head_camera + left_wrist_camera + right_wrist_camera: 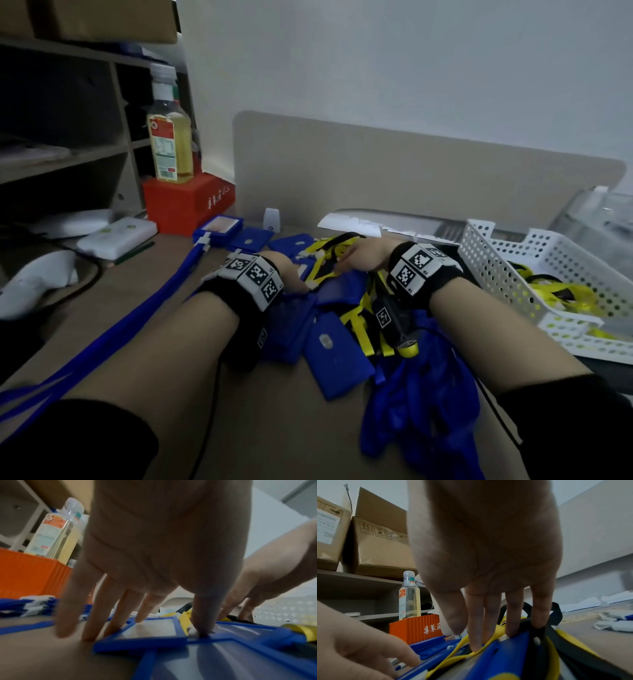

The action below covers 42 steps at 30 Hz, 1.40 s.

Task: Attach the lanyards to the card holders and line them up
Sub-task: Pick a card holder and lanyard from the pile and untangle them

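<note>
Blue card holders (337, 356) lie in a heap at the table's middle, tangled with yellow and black lanyards (329, 253). My left hand (289, 272) reaches into the heap with fingers straight and spread. In the left wrist view the left hand (154, 591) presses its fingertips on a blue card holder (140, 641) with a clear window, thumb at the slot edge. My right hand (363, 257) is just right of it. My right hand (489, 608) points its straight fingers down onto a yellow lanyard (465, 647), a black strap (539, 631) and a blue holder (505, 655).
One blue holder (219, 228) with a long blue lanyard (137, 318) clipped on lies at the left. Loose blue lanyards (421, 404) are piled near me. A white perforated basket (548, 274) with yellow lanyards stands right. An orange box (188, 205) carries a bottle (169, 137) at the back left.
</note>
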Motion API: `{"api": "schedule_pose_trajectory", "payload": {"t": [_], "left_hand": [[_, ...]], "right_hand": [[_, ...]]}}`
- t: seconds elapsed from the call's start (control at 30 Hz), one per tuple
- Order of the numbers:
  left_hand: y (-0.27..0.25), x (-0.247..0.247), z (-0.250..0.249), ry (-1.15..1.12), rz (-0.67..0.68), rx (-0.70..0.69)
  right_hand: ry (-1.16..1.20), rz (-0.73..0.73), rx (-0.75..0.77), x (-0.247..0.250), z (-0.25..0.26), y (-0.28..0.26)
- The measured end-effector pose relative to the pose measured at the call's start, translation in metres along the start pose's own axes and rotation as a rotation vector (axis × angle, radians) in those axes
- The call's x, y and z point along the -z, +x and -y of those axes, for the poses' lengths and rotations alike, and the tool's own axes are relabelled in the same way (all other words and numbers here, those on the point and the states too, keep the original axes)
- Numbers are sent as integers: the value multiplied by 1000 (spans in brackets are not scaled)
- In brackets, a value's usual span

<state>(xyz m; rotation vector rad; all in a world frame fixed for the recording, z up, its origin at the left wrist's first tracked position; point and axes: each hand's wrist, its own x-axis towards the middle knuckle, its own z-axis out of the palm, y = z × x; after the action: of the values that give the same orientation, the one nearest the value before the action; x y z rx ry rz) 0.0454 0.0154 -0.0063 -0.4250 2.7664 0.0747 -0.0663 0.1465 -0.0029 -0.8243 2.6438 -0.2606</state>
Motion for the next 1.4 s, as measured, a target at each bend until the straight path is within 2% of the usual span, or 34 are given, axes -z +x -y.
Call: {"api": "schedule_pose_trajectory", "payload": {"t": [0.27, 0.37, 0.43, 0.53, 0.7, 0.83, 0.9, 1.0, 1.07, 1.17, 1.23, 1.4], "left_hand": [[16, -2, -14, -144, -44, -69], [15, 2, -14, -196, -150, -73], [11, 7, -11, -228, -257, -75], [3, 14, -7, -303, -364, -111], [-15, 22, -7, -427, -426, -200], [-28, 24, -7, -563, -466, -192], [-37, 25, -6, -686, -457, -177], [-50, 22, -3, -768, -301, -157], [-58, 16, 0, -779, -162, -139], [-65, 8, 5, -775, -53, -161], [-66, 4, 8, -790, -81, -176], [-63, -6, 14, -898, -156, -216]], "right_hand": [[48, 1, -117, 6, -15, 1], [37, -16, -100, 9, -17, -3], [78, -106, -65, 8, -18, -3], [269, -257, 0, 4, -12, 0], [382, -417, 201, 0, -4, 1], [682, -615, 170, -3, 3, -15], [856, -735, 163, -3, 3, -25], [1017, -845, 177, -5, 4, -42], [1093, -784, 265, -10, 3, -52], [1148, -515, 344, -22, 4, -59], [1129, -417, 336, -30, 6, -60], [1042, -425, 359, -43, -5, -59]]}}
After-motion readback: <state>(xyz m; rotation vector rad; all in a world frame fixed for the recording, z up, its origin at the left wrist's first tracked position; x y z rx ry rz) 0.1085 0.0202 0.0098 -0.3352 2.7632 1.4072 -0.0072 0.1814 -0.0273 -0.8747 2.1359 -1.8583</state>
